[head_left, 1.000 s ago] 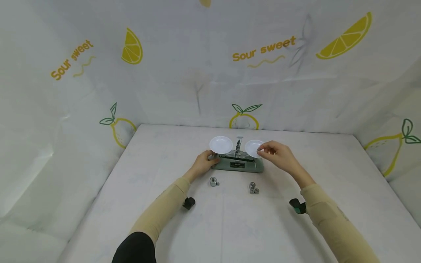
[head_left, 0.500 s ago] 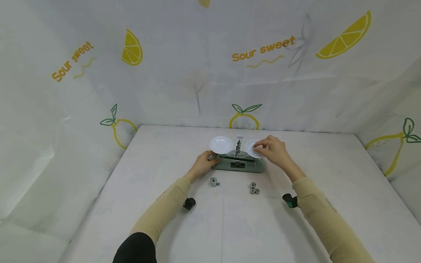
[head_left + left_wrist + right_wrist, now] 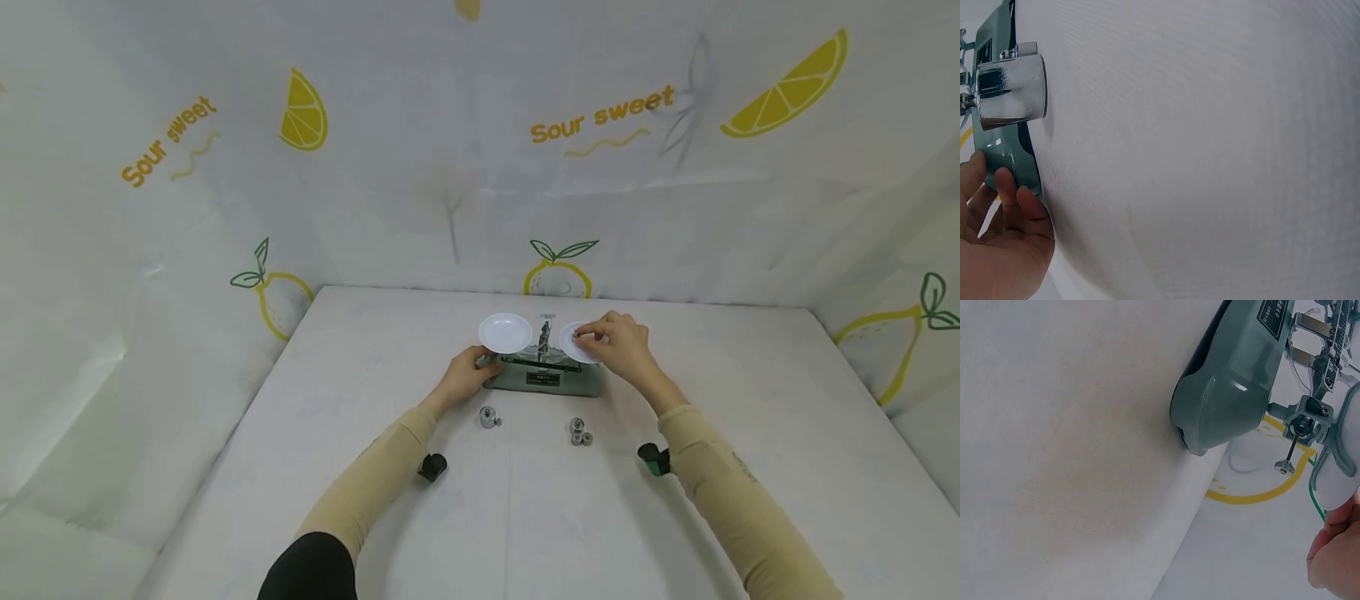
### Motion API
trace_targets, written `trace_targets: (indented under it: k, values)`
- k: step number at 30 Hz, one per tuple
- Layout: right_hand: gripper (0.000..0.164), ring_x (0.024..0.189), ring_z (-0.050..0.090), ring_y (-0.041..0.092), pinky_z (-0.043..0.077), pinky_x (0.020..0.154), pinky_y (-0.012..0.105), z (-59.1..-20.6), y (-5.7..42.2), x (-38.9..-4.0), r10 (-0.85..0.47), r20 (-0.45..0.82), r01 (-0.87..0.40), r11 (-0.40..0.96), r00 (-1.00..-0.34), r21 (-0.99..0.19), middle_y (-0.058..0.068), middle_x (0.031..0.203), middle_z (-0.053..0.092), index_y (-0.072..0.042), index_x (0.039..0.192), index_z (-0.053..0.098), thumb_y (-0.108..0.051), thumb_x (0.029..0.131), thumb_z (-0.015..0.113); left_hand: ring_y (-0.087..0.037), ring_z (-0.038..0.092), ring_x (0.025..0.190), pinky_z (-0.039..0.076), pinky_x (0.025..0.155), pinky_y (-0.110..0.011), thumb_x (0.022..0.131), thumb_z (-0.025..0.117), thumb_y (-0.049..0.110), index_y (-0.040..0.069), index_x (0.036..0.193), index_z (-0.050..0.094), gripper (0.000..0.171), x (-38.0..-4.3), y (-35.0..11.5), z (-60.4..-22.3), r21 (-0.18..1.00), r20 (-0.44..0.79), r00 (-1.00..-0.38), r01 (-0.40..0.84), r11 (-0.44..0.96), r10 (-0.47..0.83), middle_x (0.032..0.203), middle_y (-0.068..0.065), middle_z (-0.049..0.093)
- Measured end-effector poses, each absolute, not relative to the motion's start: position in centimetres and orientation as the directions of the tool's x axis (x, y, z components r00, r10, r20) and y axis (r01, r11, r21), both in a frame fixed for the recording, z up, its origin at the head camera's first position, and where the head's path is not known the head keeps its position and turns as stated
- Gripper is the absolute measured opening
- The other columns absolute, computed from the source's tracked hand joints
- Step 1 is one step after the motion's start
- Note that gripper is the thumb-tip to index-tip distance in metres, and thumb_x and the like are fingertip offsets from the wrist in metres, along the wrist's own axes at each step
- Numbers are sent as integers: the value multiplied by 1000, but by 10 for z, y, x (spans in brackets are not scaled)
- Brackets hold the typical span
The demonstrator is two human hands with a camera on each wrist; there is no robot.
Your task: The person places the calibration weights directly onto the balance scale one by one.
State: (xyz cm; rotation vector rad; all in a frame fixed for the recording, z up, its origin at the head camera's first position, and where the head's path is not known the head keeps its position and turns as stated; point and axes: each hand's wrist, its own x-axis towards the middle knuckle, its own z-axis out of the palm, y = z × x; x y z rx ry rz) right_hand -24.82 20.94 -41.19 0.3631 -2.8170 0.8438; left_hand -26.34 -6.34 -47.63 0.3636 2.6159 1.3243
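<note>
A green balance scale (image 3: pixel 547 382) with two white pans stands near the back of the table. My left hand (image 3: pixel 463 375) grips the left end of its base, below the left pan (image 3: pixel 505 333); the left wrist view shows the fingers of that hand (image 3: pixel 1013 244) bent against the green end. Over the right pan (image 3: pixel 566 343), my right hand (image 3: pixel 624 346) pinches a small metal weight (image 3: pixel 575 335). Whether the weight touches the pan I cannot tell. In the right wrist view the pan's underside is seen, with the right hand (image 3: pixel 1338 550) at its rim and the weight hidden.
In front of the scale stand a large chrome weight (image 3: pixel 487 417) and a tiny weight (image 3: pixel 498 422). Farther right, three weights (image 3: pixel 577 426) stand close together. A threaded balance nut (image 3: pixel 1284 467) sticks out from the beam. A printed white curtain (image 3: pixel 420 167) hangs behind the table.
My right hand has moved left and inward, bringing the small weight from the right pan's edge to over its middle. The left hand stays on the scale's base.
</note>
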Motion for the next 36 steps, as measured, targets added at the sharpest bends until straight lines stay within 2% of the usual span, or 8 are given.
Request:
trace_targets:
  k: [10,16,19,22,25,31,36]
  values:
    - [27,81,41,26,26,79,50,-413,209,-245,-180,260,-296,796,-949,-528,11,84,56,-6,108,69,-20,86,67,-29,52,119,44,97,-44,90,60,24,6,124,56,39,-264,-60,-473,794,-62,-954,131,594,293,131,-13,55]
    - [26,78,40,23,23,75,41,-411,209,-240,-178,287,-315,773,-941,-551,9,82,55,-6,106,69,-21,85,67,-19,58,87,49,72,-28,89,62,23,4,122,57,38,-264,-60,-470,797,-67,-955,124,592,290,121,-13,59]
    - [25,77,41,22,23,73,36,-410,209,-236,-188,310,-338,760,-932,-555,8,81,55,-6,106,70,-20,85,67,-13,57,72,45,62,-22,89,62,22,4,122,56,38,-264,-60,-470,810,-78,-952,113,576,297,107,-14,63]
    - [24,78,45,23,31,71,33,-409,210,-231,-204,337,-369,743,-919,-558,9,82,57,-5,105,69,-18,85,67,-10,56,64,44,57,-20,90,61,21,3,122,56,37,-264,-61,-470,822,-91,-949,100,561,303,91,-12,64]
    - [23,80,48,23,38,69,32,-407,211,-224,-213,353,-390,723,-911,-570,11,86,59,-4,105,69,-17,86,66,-9,54,62,44,56,-20,90,61,21,4,122,56,37,-265,-61,-470,824,-96,-949,95,559,302,83,-9,63]
    - [19,81,51,18,44,69,36,-406,213,-209,-210,363,-398,703,-908,-590,7,88,62,-6,102,70,-15,86,66,-9,53,59,44,55,-20,91,60,23,5,122,56,36,-264,-60,-471,824,-85,-948,106,556,306,76,-6,62]
    - [15,78,50,7,45,66,29,-410,216,-197,-229,419,-451,689,-878,-568,0,83,63,-9,99,71,-12,84,68,-8,53,59,44,55,-20,91,59,24,5,122,56,36,-262,-60,-471,823,-83,-949,108,558,305,73,-5,62]
